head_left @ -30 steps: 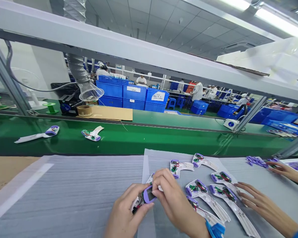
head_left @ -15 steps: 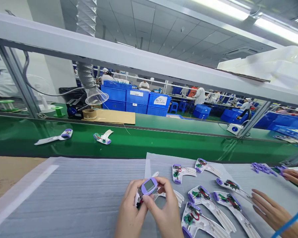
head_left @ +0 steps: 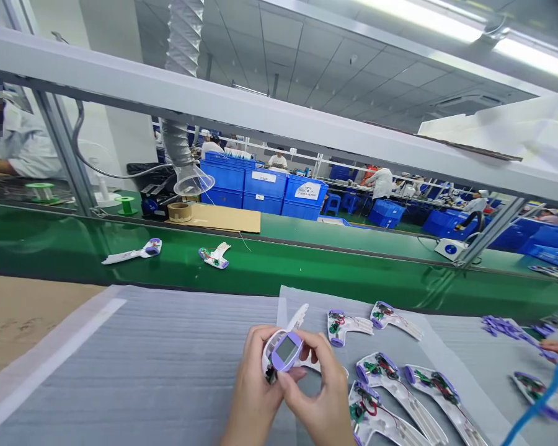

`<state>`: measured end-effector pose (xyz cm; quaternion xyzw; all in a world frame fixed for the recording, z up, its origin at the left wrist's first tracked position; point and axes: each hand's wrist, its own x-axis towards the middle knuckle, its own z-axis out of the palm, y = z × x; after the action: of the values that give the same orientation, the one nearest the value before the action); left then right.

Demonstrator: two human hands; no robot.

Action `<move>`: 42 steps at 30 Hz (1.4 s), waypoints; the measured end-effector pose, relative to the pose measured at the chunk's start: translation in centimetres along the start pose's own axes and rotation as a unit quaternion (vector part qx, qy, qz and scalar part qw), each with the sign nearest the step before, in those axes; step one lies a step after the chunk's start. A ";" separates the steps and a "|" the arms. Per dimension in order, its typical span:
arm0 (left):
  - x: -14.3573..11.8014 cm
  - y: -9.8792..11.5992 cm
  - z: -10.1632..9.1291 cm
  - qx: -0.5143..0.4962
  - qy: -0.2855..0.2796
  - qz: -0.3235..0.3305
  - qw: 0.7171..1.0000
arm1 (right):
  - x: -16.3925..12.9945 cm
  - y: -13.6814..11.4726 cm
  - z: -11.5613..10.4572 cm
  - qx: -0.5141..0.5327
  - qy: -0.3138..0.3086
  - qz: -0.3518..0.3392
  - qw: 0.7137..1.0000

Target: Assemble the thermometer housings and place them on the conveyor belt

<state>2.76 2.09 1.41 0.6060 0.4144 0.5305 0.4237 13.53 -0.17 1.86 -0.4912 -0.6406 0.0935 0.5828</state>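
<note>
The purple display module (head_left: 286, 350) sits at the head of a white half-shell (head_left: 279, 356) held low in the middle of the view, just above the grey foam mat (head_left: 144, 365) on the bench. Its screen faces up toward the camera; the shell's long axis runs from the head, at about 7 o'clock, up to the handle tip (head_left: 300, 314) at about 1 o'clock. The left hand (head_left: 253, 387) comes in from 7 o'clock and cradles the head from the left side, fingers curled around the shell. The right hand (head_left: 318, 396) comes in from 5 o'clock; its thumb (head_left: 291, 381) presses against the module's lower edge and its fingers (head_left: 318, 347) wrap over the right side, so the two hands pinch the piece between them. Both are equally close, touching it. At 3 o'clock lie further open shells (head_left: 381, 368) with green boards. At 11 o'clock, well apart on the green belt (head_left: 307, 266), lie two more pieces (head_left: 216, 256)
</note>
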 end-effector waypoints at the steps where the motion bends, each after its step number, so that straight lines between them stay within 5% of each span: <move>1: 0.0 0.2 0.0 0.007 -0.006 0.010 1.000 | 0.1 -0.1 -0.2 -0.001 -0.007 -0.001 1.000; 14: -0.4 -0.7 -0.7 0.097 -0.038 0.102 0.989 | -0.7 0.8 0.1 0.036 -0.033 -0.016 0.999; 22: -0.6 0.1 -1.1 0.145 -0.067 0.156 0.975 | -1.6 1.1 -0.5 -0.083 0.011 -0.049 0.995; 30: -0.4 0.8 -1.5 0.108 -0.094 0.218 0.965 | 0.8 1.8 -4.2 -0.138 -0.097 -0.164 0.972; 34: 0.0 1.1 -1.0 0.071 -0.098 0.175 0.977 | 1.9 2.8 -5.0 -0.175 -0.182 -0.215 0.943; 37: 1.2 1.0 0.1 0.056 -0.139 0.157 0.976 | 2.4 4.1 -5.2 -0.190 -0.170 -0.226 0.940; 42: 4.7 -0.9 1.8 0.070 -0.293 0.222 0.927 | 3.5 6.2 -6.5 -0.158 -0.189 -0.178 0.953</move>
<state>4.92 6.71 1.79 0.8388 0.1628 0.3796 0.3546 22.75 2.52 1.85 -0.4283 -0.8225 -0.0233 0.3734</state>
